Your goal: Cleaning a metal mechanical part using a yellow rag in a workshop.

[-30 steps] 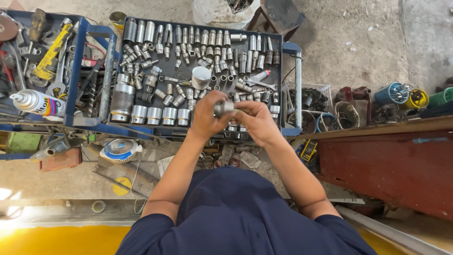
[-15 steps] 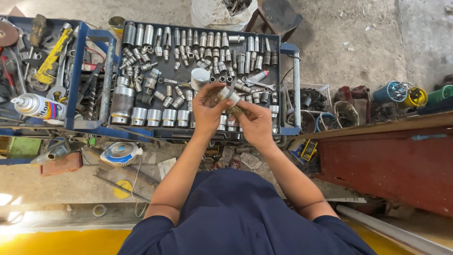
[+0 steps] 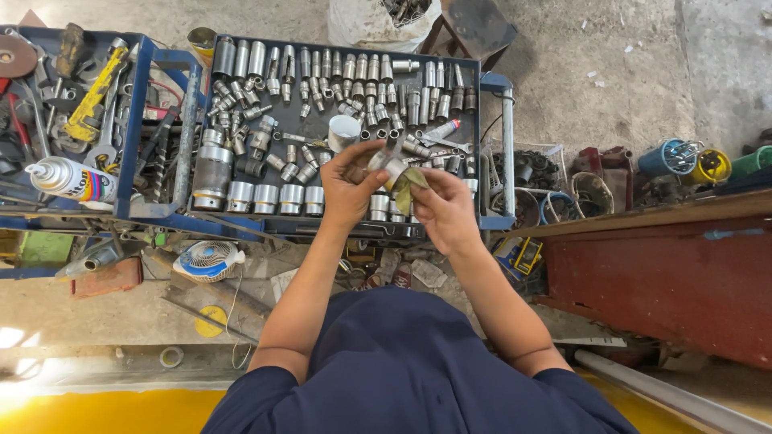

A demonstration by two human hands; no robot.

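**Both hands on one socket above the tool tray**

The left hand [image 3: 347, 186] curls its fingers around a shiny metal socket [image 3: 392, 165], thumb on top. The right hand [image 3: 445, 210] pinches a yellowish rag [image 3: 412, 183] against the socket's side, fingers closed on the cloth. Both hands meet over the near edge of the blue tray [image 3: 482, 153]. Just beyond the fingertips stands a white cup [image 3: 343, 131] among loose sockets; rows of larger sockets [image 3: 265, 197] lie left of the left hand. A spray can [image 3: 72, 179] lies well away to the left.
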